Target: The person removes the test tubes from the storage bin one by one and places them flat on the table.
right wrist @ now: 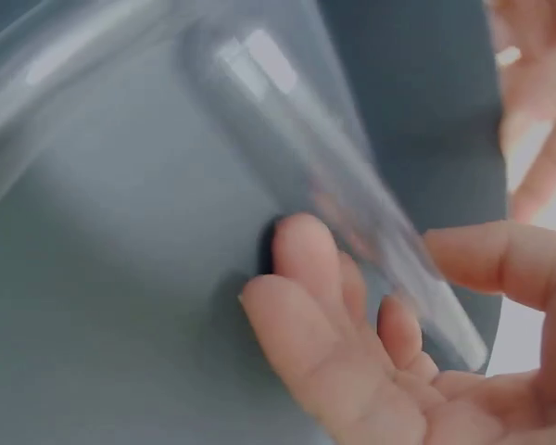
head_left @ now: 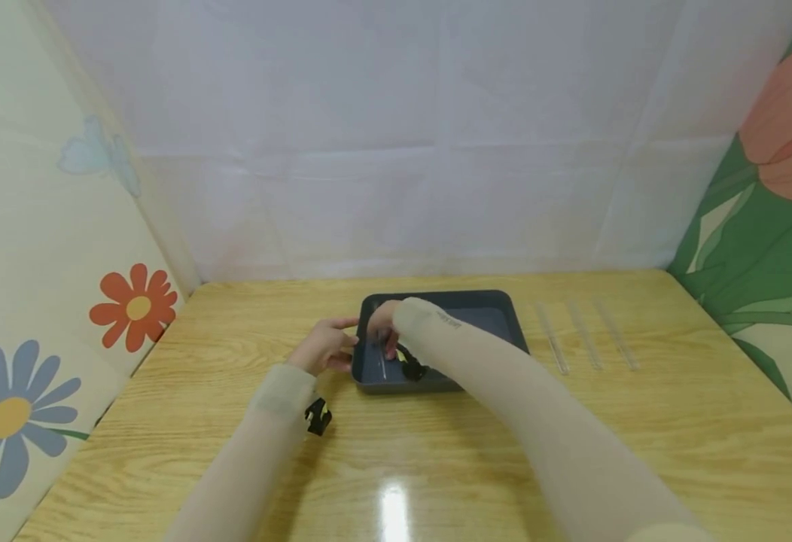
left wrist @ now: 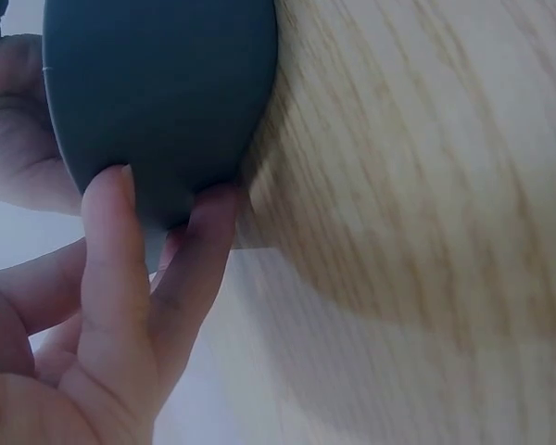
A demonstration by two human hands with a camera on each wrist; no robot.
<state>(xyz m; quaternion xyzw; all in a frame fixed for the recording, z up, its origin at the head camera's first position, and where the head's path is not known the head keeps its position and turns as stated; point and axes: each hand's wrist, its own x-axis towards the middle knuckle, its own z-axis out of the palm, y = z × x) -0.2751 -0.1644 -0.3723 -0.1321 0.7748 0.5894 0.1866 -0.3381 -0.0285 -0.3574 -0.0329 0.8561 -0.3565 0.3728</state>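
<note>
My right hand [head_left: 385, 322] is inside the dark grey tray [head_left: 437, 294], near its left end. In the right wrist view, a clear test tube [right wrist: 338, 181] slants between the thumb and fingers of that hand, which grips its lower part. Another clear tube [right wrist: 79, 69] lies across the upper left corner of that view. Beside the tray's left wall, my left hand [head_left: 324, 346] touches it from outside. The left wrist view has its nearly straight fingers [left wrist: 119, 250] against the outer wall, one low by the tabletop.
To the right of the tray, three clear tubes [head_left: 553, 339] lie side by side on the wood-grain table [head_left: 233, 324]. A white cloth [head_left: 342, 150] hangs behind the table, with flower-printed panels [head_left: 50, 248] at both sides.
</note>
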